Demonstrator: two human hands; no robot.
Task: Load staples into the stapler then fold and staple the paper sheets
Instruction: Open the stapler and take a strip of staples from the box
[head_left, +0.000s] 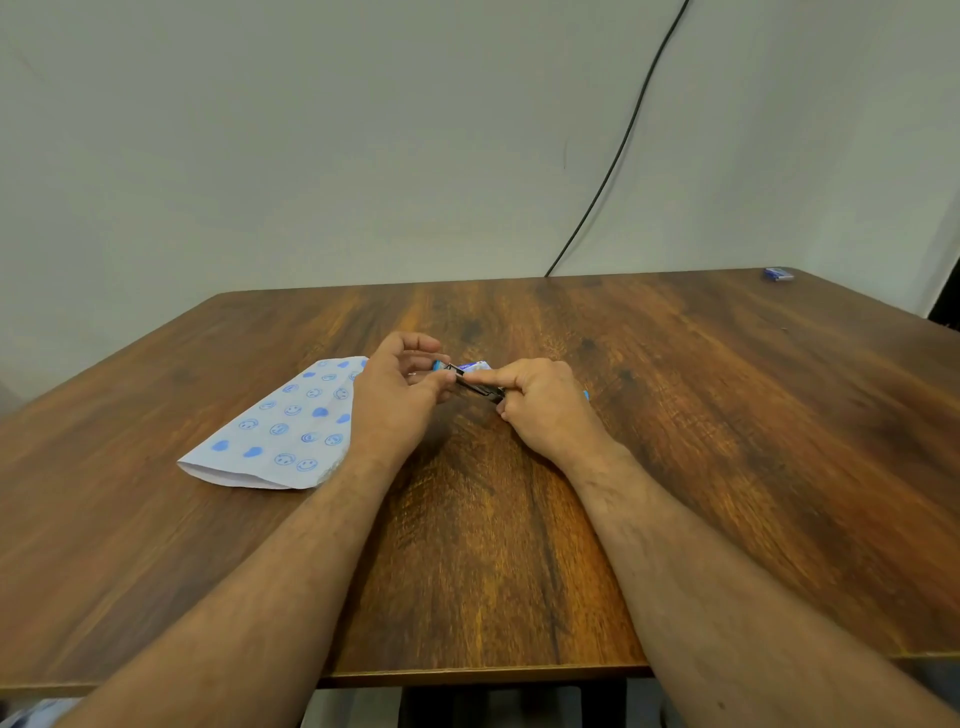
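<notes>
Pinching from both ends, the two hands hold a small stapler (475, 383) just above the middle of the table (675, 415). The left hand (400, 395) has its thumb and fingertips closed on the stapler's left end, the other fingers curled above it. The right hand (540, 405) grips the right end, its index finger laid straight along the top of the dark metal channel and the remaining fingers folded round the body. The stapler looks opened, with a thin black rail showing between the hands and a pale blue part behind it; whether staples sit in the rail is too small to tell. Both forearms reach in from the near edge, bare.

Left of the left hand, touching or just behind its wrist, lies the folded paper (280, 431), white with blue smiley faces and blue blobs, flat on the wood with its folded edge toward the near side. Far off at the back right corner of the table rests a small blue box (778, 274). A black cable (623, 140) runs down the wall behind the table.
</notes>
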